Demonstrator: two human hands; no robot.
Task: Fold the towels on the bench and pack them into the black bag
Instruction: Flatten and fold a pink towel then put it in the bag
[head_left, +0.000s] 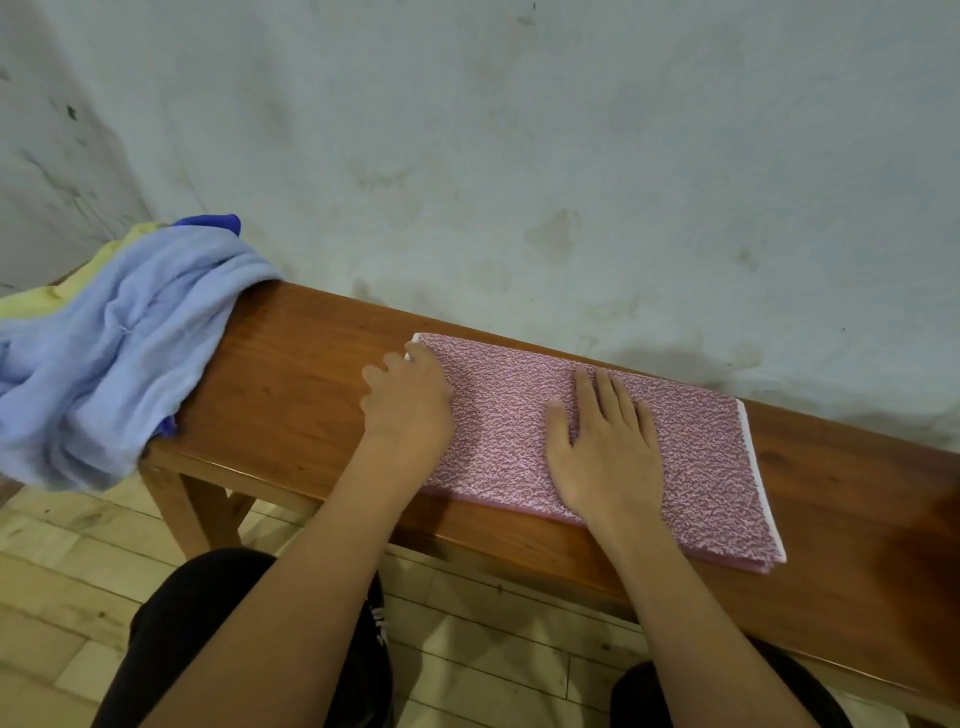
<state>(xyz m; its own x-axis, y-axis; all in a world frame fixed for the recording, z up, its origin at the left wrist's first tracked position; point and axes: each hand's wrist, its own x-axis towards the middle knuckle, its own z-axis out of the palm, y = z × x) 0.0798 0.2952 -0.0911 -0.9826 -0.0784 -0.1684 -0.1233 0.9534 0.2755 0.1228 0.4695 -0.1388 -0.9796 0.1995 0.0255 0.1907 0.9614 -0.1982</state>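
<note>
A pink speckled towel (691, 457) lies folded flat in a long rectangle on the wooden bench (291, 374), with a white hem at its right end. At the towel's left end my left hand (408, 402) has its fingers curled over the edge and grips it. Flat on the middle of the towel lies my right hand (605, 441), its fingers straight and pressing down. The black bag is out of view.
A crumpled light blue towel (104, 353) hangs over the bench's left end, with a yellow cloth (98, 267) and a dark blue one (218, 222) under it. A stained wall stands right behind the bench. My knees in black trousers are below, over a tiled floor.
</note>
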